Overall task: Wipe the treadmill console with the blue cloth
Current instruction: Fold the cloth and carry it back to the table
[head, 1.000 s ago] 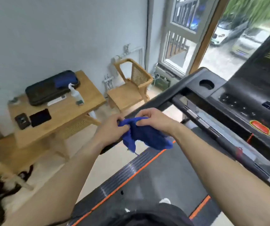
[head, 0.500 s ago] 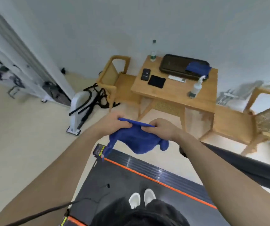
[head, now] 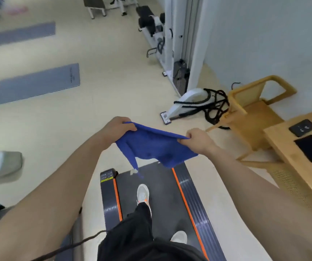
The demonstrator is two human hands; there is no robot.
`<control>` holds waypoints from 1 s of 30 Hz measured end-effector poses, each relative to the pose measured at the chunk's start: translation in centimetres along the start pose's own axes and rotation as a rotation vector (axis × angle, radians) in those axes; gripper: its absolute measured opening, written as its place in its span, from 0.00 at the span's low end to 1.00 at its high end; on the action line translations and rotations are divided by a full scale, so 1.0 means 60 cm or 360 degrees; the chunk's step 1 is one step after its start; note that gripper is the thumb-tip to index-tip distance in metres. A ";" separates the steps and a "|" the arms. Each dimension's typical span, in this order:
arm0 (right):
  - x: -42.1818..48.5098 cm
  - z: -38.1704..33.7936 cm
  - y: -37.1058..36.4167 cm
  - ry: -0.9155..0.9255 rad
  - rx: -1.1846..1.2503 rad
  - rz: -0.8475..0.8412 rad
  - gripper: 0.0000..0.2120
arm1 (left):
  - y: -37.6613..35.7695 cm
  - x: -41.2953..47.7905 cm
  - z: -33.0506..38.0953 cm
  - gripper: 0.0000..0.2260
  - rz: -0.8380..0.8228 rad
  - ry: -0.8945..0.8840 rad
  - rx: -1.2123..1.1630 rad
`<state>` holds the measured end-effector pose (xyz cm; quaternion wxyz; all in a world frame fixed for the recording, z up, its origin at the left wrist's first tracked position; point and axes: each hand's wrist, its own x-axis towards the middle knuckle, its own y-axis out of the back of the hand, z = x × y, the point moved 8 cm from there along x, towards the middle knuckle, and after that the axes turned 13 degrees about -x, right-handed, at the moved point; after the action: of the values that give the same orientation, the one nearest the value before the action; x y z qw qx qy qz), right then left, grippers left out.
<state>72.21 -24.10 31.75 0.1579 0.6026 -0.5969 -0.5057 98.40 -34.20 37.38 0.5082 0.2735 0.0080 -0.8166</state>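
The person has turned further round since a moment ago: the console, in view at the right a second back, is gone from sight, and the cloth, bunched between the hands then, is now drawn out wide between them.

Nearest, dark trousers and two pale shoes (head: 142, 193) stand on the treadmill belt (head: 162, 187), its orange stripes running away from the feet. Above the belt, the two forearms reach forward. The left hand (head: 118, 127) pinches one top corner of the cloth (head: 155, 147), and the right hand (head: 198, 138) pinches the other, both clenched on the fabric, so the top edge is taut and the rest hangs loose, one corner trailing down toward the belt. The cloth touches nothing but the hands.

Further off on the right stand a wooden table (head: 283, 147) and a chair (head: 253, 108), with a black cord (head: 217, 106) heaped on the floor just left of the chair. Far left lie two grey mats (head: 36, 83); gym machines stand at the far end.

As I judge it, this is the readying step: spreading or refolding the cloth before any wiping. The console is out of view, so the next move calls for turning back to face it, gathering the cloth into one hand as a flat pad, and pressing it to the panel.
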 end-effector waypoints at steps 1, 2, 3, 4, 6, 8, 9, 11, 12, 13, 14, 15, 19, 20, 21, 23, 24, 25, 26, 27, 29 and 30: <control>0.026 -0.028 -0.010 -0.0003 0.0125 -0.0096 0.23 | 0.030 0.007 -0.016 0.15 0.0073 0.0050 -0.0045; 0.049 -0.059 -0.018 0.0003 0.0293 -0.0190 0.23 | 0.058 0.017 -0.030 0.14 0.0148 0.0099 -0.0081; 0.073 -0.091 -0.026 0.0009 0.0449 -0.0267 0.22 | 0.085 0.030 -0.042 0.13 0.0217 0.0144 -0.0108; 0.097 -0.123 -0.032 0.0021 0.0560 -0.0324 0.21 | 0.108 0.045 -0.051 0.11 0.0271 0.0178 -0.0128; 0.146 -0.190 -0.042 0.0043 0.0758 -0.0436 0.18 | 0.148 0.086 -0.060 0.08 0.0313 0.0216 -0.0202; 0.199 -0.256 -0.054 0.0041 0.0976 -0.0584 0.15 | 0.178 0.137 -0.056 0.08 0.0285 0.0198 -0.0331; 0.228 -0.287 -0.059 0.0032 0.1078 -0.0654 0.14 | 0.190 0.165 -0.048 0.08 0.0248 0.0181 -0.0408; 0.290 -0.342 -0.065 -0.0001 0.1266 -0.0736 0.19 | 0.207 0.224 -0.023 0.09 0.0127 0.0134 -0.0543; 0.317 -0.367 -0.065 -0.0013 0.1336 -0.0768 0.20 | 0.215 0.252 -0.011 0.09 0.0070 0.0108 -0.0583; 0.345 -0.389 -0.067 -0.0025 0.1395 -0.0786 0.19 | 0.225 0.277 0.001 0.10 0.0035 0.0077 -0.0606; 0.372 -0.410 -0.068 -0.0043 0.1460 -0.0801 0.16 | 0.238 0.302 0.012 0.09 0.0024 0.0048 -0.0609; 0.399 -0.427 -0.068 -0.0071 0.1509 -0.0796 0.13 | 0.251 0.329 0.023 0.09 0.0025 0.0021 -0.0595; 0.514 -0.467 -0.061 -0.0216 0.1687 -0.0664 0.09 | 0.306 0.432 0.057 0.04 0.0092 -0.0048 -0.0453; 0.540 -0.476 -0.057 -0.0227 0.1719 -0.0641 0.09 | 0.319 0.457 0.065 0.05 0.0102 -0.0059 -0.0390; 0.567 -0.484 -0.054 -0.0234 0.1733 -0.0623 0.09 | 0.329 0.482 0.073 0.07 0.0110 -0.0058 -0.0326; 0.628 -0.493 -0.049 -0.0244 0.1736 -0.0586 0.09 | 0.343 0.539 0.086 0.08 0.0128 -0.0077 -0.0198; 0.662 -0.497 -0.048 -0.0242 0.1741 -0.0564 0.09 | 0.348 0.570 0.094 0.07 0.0134 -0.0098 -0.0138; 0.699 -0.499 -0.047 -0.0237 0.1745 -0.0538 0.10 | 0.351 0.602 0.101 0.07 0.0129 -0.0124 -0.0073; 0.739 -0.500 -0.047 -0.0223 0.1752 -0.0513 0.11 | 0.353 0.636 0.107 0.06 0.0113 -0.0153 0.0005; 0.782 -0.501 -0.049 -0.0207 0.1764 -0.0500 0.11 | 0.355 0.674 0.109 0.04 0.0100 -0.0189 0.0094; 0.868 -0.496 -0.063 -0.0200 0.1822 -0.0501 0.10 | 0.358 0.758 0.104 0.07 0.0084 -0.0251 0.0264; 0.913 -0.488 -0.072 -0.0215 0.1829 -0.0497 0.10 | 0.358 0.806 0.098 0.08 0.0074 -0.0269 0.0330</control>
<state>85.72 -83.30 18.11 -0.3077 0.6385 -0.6879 -0.1564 97.61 -86.23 26.04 0.4948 0.2548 -0.1256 -0.8212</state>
